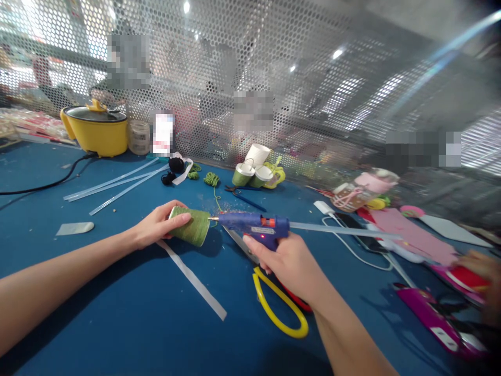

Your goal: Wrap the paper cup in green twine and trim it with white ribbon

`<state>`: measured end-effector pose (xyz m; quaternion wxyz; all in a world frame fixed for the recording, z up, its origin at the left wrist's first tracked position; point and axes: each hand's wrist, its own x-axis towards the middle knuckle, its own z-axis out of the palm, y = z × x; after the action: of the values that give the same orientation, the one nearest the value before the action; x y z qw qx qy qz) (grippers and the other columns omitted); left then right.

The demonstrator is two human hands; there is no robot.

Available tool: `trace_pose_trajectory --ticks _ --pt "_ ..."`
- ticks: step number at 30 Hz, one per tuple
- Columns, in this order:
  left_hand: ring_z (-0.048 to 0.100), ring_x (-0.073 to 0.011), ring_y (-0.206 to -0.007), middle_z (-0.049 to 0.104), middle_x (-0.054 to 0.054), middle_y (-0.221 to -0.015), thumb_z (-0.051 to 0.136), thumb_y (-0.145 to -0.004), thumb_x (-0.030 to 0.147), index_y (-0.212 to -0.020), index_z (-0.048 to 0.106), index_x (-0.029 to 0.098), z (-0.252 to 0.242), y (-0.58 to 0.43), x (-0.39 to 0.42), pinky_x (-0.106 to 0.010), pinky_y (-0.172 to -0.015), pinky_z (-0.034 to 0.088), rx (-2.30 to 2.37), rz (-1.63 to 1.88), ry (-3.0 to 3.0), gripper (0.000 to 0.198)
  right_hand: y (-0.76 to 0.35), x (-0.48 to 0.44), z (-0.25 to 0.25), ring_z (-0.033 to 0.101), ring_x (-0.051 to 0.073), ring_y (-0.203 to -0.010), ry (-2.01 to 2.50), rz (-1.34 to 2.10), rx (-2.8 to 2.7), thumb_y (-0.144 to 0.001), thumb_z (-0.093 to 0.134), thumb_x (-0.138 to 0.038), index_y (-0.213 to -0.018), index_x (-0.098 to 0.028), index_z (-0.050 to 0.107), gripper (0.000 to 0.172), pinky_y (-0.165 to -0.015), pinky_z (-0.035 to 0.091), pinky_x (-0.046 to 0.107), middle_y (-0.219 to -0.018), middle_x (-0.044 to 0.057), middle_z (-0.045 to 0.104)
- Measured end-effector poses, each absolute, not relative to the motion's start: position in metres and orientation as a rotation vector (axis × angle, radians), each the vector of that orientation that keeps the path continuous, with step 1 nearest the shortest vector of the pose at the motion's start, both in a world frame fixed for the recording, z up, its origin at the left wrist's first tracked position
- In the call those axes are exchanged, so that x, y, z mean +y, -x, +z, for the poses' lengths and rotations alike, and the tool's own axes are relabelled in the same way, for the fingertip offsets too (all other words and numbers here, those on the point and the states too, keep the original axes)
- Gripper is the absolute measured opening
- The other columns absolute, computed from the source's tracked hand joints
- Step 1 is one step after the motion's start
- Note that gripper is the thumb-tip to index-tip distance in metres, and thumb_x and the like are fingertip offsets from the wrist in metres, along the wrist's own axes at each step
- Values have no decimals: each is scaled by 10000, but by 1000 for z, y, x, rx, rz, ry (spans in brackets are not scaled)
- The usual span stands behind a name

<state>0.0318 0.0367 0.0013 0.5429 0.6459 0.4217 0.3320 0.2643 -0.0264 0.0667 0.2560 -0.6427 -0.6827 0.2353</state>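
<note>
My left hand (pixel 162 223) is closed round a small cup wrapped in green yarn (pixel 191 227), tilted on its side above the table. In my right hand (pixel 287 261) is a blue hot glue gun (pixel 254 224) with a lit red light. Its metal tip meets or nearly meets the cup's right rim, and a long clear glue stick (pixel 332 228) runs out of its back. Below the gun lie scissors (pixel 279 308) with yellow and red handles, their blades partly hidden. A white strip (pixel 195 282) lies under the cup. Green yarn (pixel 211 179) trails from behind towards the gun.
Spare glue sticks (pixel 117 180) lie at left, near a yellow electric pot (pixel 97 130). Wrapped cups (pixel 243 174) and pliers (pixel 246 197) are at the back. At right are a phone (pixel 358 232), a purple power strip (pixel 426 318), pink sheets (pixel 410 232) and another person's blurred hand (pixel 475 266).
</note>
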Motion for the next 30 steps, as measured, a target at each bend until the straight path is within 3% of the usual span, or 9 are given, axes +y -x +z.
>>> trace_pose_trajectory --ticks 30 --pt "367 -78 -506 428 43 -648 488 -745 567 -939 473 163 1 -33 35 -178 -418 308 962 787 -1536 449 -265 -23 66 447 99 -364 1691 742 -1870 -758 492 -450 -443 -201 420 408 -429 416 228 -379 -32 453"
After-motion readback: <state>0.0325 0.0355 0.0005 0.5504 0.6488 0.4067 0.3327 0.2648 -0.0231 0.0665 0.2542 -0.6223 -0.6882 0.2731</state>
